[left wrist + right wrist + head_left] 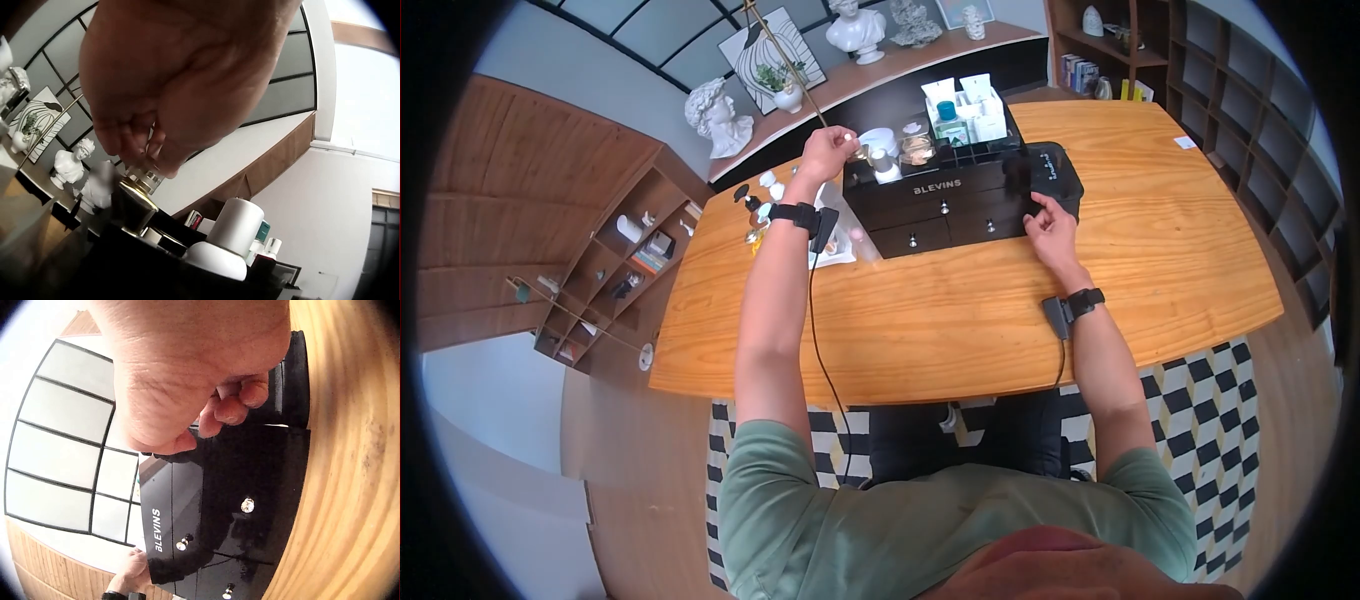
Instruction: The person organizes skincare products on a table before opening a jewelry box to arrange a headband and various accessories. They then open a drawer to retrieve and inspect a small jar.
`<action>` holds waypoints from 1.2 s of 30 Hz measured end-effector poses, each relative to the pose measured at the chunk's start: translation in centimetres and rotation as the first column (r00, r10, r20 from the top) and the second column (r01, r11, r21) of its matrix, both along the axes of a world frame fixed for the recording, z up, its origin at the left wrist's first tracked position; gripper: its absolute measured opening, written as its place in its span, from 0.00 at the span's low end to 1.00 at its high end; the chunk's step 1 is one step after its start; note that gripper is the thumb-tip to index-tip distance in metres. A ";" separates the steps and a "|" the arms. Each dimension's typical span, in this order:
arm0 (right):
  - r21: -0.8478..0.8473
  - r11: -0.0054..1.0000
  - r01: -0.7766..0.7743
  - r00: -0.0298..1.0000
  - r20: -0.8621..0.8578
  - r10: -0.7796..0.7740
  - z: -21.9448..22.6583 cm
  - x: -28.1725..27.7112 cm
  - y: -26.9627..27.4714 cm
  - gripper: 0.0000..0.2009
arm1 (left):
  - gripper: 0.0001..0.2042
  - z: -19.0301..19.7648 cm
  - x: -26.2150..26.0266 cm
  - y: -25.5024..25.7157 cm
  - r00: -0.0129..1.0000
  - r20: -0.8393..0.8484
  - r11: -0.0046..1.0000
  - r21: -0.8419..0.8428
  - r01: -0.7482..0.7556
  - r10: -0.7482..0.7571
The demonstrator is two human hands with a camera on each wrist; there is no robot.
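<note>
At the left end of a black cosmetics organizer point(918, 205), my left hand point(828, 155) pinches the clear cap of a perfume bottle point(139, 206), which has a gold collar. The bottle stands low at the organizer's top edge in the left wrist view. Beside it is a white round-shouldered bottle point(234, 228). My right hand point(1052, 235) is at the organizer's right front corner, fingers loosely bent and nothing between them. In the right wrist view its thumb point(175, 447) overlaps the organizer's end, above drawers with crystal knobs point(248, 505).
A white holder point(990, 120) with tubes and a green-capped bottle point(950, 125) stands on the organizer. A black box point(1055, 170) sits to its right. Several bottles point(750, 198) and a clear plastic bag point(835, 250) lie left on the wooden table point(940, 330). Cables trail from both wrists.
</note>
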State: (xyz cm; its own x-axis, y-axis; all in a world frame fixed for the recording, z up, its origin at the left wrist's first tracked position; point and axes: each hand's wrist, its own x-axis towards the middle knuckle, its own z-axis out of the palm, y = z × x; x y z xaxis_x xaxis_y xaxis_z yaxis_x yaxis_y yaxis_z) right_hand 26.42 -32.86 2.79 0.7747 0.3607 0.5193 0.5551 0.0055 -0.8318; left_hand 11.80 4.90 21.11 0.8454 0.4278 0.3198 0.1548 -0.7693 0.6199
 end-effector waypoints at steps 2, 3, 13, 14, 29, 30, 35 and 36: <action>0.006 0.999 0.032 0.999 0.027 -0.032 -0.2 0.2 0.1 0.20 | 0.10 0.1 -0.3 -0.3 0.999 0.051 0.986 0.165 -0.006 -0.002; 0.006 1.000 0.030 0.999 0.025 -0.030 -0.2 0.2 0.1 0.20 | 0.10 -0.2 -0.2 0.2 0.999 0.050 0.986 0.164 -0.008 0.000; -0.003 1.000 0.022 1.000 0.019 -0.022 -0.5 0.6 0.1 0.20 | 0.13 1.1 -0.5 -1.7 0.990 -0.097 0.964 0.257 -0.076 0.104; 0.011 1.000 0.022 1.000 0.013 -0.022 -0.7 0.6 0.3 0.20 | 0.13 1.4 -0.9 -2.3 0.987 -0.111 0.950 0.302 -0.081 0.120; 0.015 1.000 0.020 1.000 0.016 -0.020 -0.5 0.5 0.3 0.19 | 0.15 0.4 0.6 -1.3 0.985 -0.063 0.935 0.329 -0.132 0.161; 0.015 1.000 0.018 1.000 0.018 -0.019 -0.7 0.6 0.3 0.19 | 0.15 0.5 0.7 -1.4 0.985 -0.061 0.935 0.328 -0.134 0.162; 0.036 0.999 0.001 1.000 0.007 -0.001 -1.0 0.8 0.4 0.19 | 0.15 1.3 0.2 -1.9 0.978 -0.129 0.936 0.335 -0.111 0.163; 0.036 0.999 0.001 1.000 0.006 -0.001 -0.8 0.6 0.4 0.19 | 0.15 1.1 0.3 -1.7 0.978 -0.129 0.936 0.335 -0.111 0.163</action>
